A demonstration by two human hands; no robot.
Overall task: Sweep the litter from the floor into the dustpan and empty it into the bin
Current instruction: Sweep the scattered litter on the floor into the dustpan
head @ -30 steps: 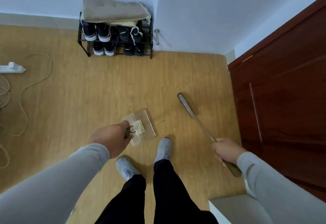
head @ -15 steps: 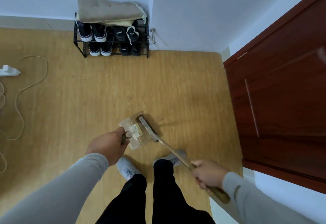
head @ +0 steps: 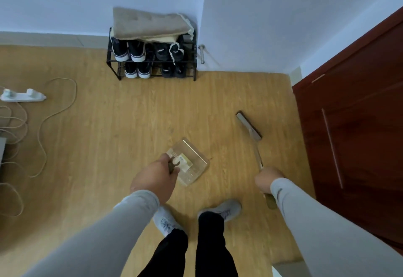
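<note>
My left hand (head: 155, 178) grips the dark handle of a clear plastic dustpan (head: 192, 156), which rests low over the wooden floor just ahead of my feet. A pale scrap of litter (head: 185, 162) lies inside the pan near the handle. My right hand (head: 267, 178) holds the long handle of a broom (head: 248, 125). Its narrow dark head sits on the floor to the right of the pan, well apart from it and close to the door. No bin is in view.
A black shoe rack (head: 152, 58) with several shoes and a folded cushion stands at the far wall. A white power strip (head: 23, 96) and looped cables (head: 43, 128) lie at the left. A dark red door (head: 353, 128) closes off the right side.
The broom head swept in to the dustpan's mouth, then swung back out to the right near the door. The dustpan stayed in my left hand, shifting slightly.
</note>
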